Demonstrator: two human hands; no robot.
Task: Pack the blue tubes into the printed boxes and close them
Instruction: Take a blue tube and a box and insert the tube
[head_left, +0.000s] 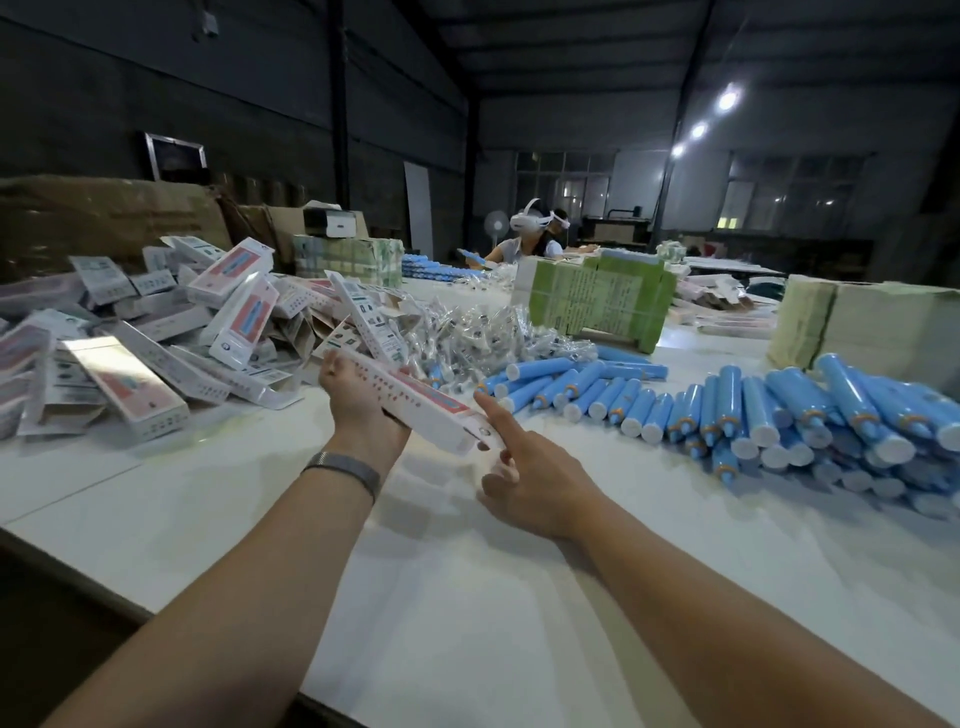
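Observation:
My left hand (363, 405) grips a long white printed box (431, 408) from below, holding it above the table with its near end pointing right. My right hand (524, 467) is at that near end: the index finger is stretched out along the end flap and the other fingers curl beneath it. Whether a tube is inside the box cannot be seen. Blue tubes (779, 415) with white caps lie in a big pile on the right of the white table (467, 597).
A heap of printed boxes (156, 332) fills the left. Clear plastic-wrapped pieces (483, 332) lie in the middle beyond my hands. Green bundled stacks (597, 301) and a pale stack (857, 327) stand behind the tubes. People with headsets sit at the far end.

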